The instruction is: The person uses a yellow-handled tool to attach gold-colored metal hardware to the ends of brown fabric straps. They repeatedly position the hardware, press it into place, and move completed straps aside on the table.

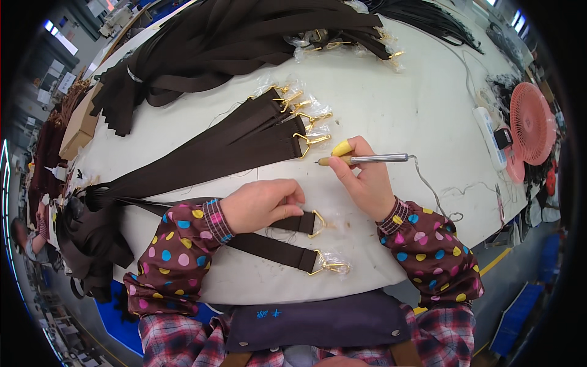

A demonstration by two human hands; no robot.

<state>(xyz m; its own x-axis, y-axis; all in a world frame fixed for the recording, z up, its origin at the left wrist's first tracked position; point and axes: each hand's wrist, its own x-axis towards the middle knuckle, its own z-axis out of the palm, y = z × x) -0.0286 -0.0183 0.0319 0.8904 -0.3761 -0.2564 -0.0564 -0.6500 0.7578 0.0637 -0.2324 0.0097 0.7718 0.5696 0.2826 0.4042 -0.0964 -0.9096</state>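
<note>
One slim tool crosswise, tip leftward

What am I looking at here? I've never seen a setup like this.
There is no machine: these are a person's own hands, seen from above by a wide camera on their head, which bends straight edges. The left hand is over a dark strap; whether it grips is unclear. The right hand, with a yellow finger cover, holds a corded pen-like tool. Other straps with gold clasps lie on the white table.
</note>
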